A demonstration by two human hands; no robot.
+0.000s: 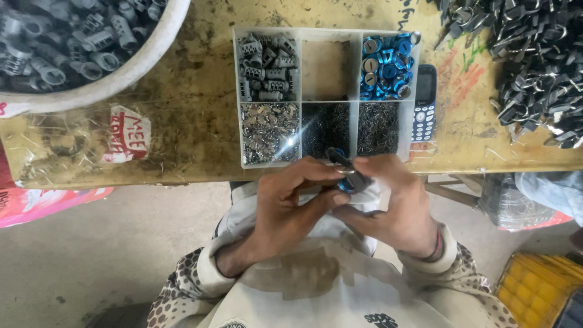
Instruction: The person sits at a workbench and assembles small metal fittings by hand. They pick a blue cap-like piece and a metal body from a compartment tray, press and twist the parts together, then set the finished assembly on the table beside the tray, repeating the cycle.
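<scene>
Both hands meet just below worktop edge, over person's lap: left hand and right hand pinch one small dark metal cylinder piece w/ blue ring end between them; left grip closed on it w/ thumb + forefinger, right grip also closed on it, fingers wrapped from the other side. Piece sits just off the near edge of the clear plastic six-compartment tray on the yellowed wooden worktop. Tray, far row: grey ribbed metal barrels left, middle bay empty, blue round caps right; near row: shiny small metal bits left, fine dark pins middle, more thin pins right. Dark blue keypad phone lies touching tray's right wall. White basin of grey metal housings top left, heap of dark bent metal clips top right. Risk, as judged: piece is held over lap + floor, not over tray, so a slip of fingertips would drop it or shed small inner parts out of reach; hands close to tray's near wall could nudge it + mix pins across bays
</scene>
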